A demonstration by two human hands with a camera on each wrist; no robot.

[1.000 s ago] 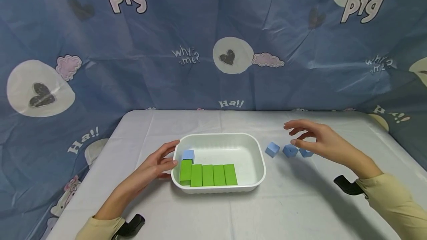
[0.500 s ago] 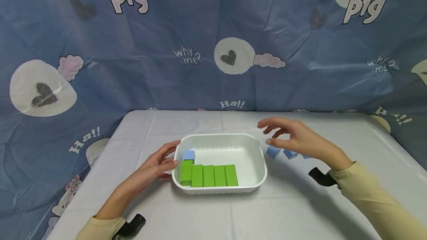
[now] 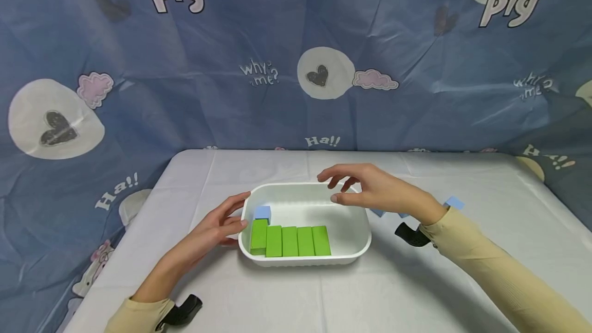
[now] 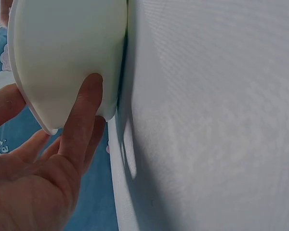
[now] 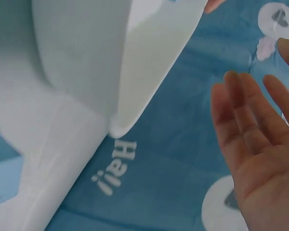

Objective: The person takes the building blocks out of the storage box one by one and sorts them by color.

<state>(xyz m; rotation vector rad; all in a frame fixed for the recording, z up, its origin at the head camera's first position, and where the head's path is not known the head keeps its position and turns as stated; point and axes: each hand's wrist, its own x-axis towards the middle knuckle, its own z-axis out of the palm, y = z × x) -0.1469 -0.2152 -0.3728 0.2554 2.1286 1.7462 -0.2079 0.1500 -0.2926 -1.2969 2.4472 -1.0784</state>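
A white tray (image 3: 344, 230) stands on the table. Inside it, several green blocks (image 3: 290, 241) line the front side from the left corner, and one light-blue block (image 3: 262, 213) lies behind the leftmost. My left hand (image 3: 215, 227) rests against the tray's left end. Its extended fingers (image 4: 84, 108) touch the outer wall in the left wrist view. Over the tray's back right rim hovers my right hand (image 3: 365, 186), holding nothing, fingers loosely bent. Blue blocks (image 3: 454, 202) lie right of the tray, partly hidden by the right arm; one blue block (image 5: 5, 168) shows in the right wrist view.
A white cloth (image 3: 259, 297) covers the table. Behind it hangs a blue printed curtain (image 3: 222, 112). Black wrist cameras (image 3: 411, 234) sit on both forearms.
My right hand has moved left, from above the loose blue blocks to over the tray's right part. The left hand and the tray's contents look the same.
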